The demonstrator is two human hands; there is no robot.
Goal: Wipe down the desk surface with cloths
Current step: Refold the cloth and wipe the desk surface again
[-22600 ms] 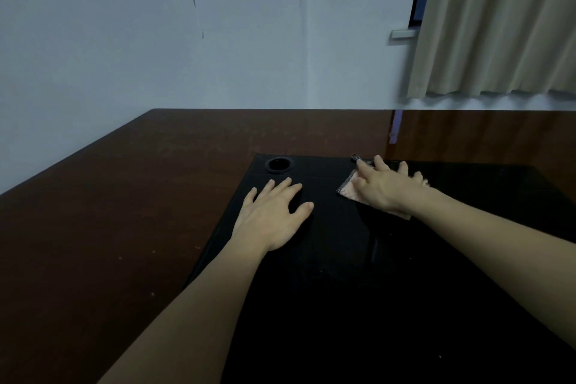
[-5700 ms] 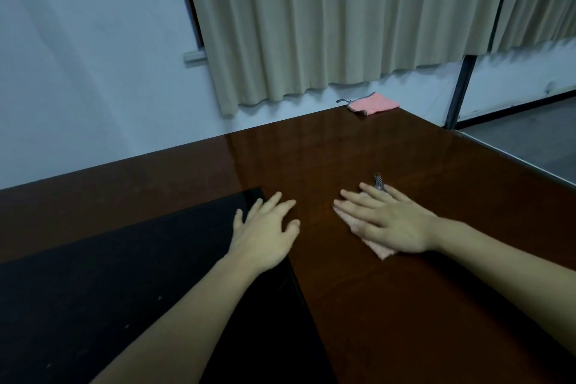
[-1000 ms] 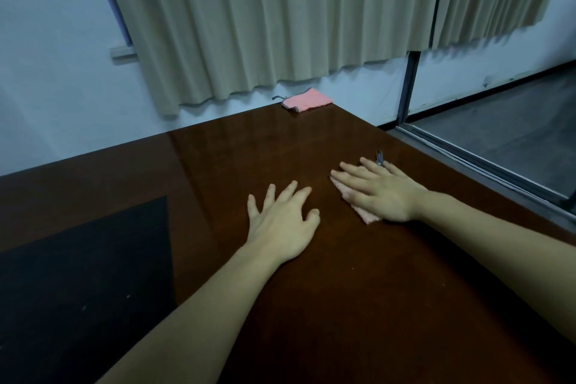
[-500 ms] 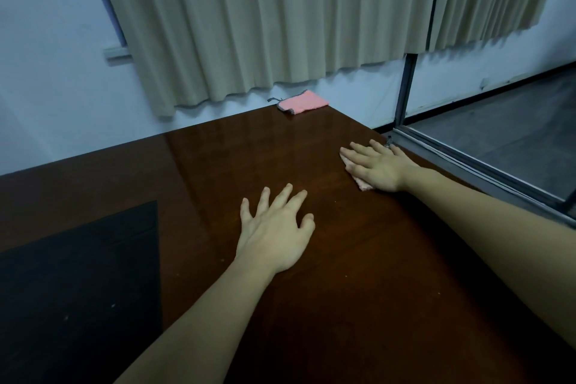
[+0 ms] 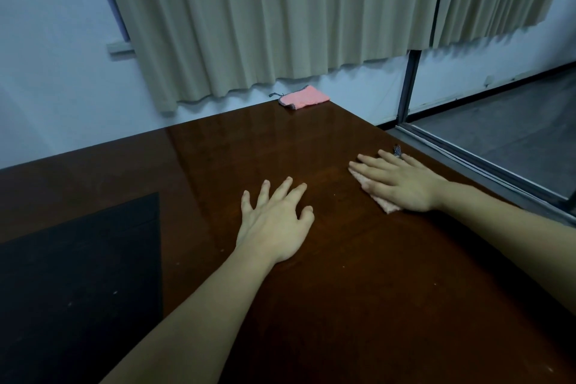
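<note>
Lying under right hand (image 5: 402, 182) (flat): cloth (image 5: 386, 206)

Head view: looks forward and down, close above the tabletop (image 5: 311, 305).
Facing: toward the curtain (image 5: 265, 19).

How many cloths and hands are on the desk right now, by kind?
Pink cloths: 2, one under the right hand at, one folded at the far corner.
Hands flat on the desk: 2, including the left hand.
Total: 4.
</note>
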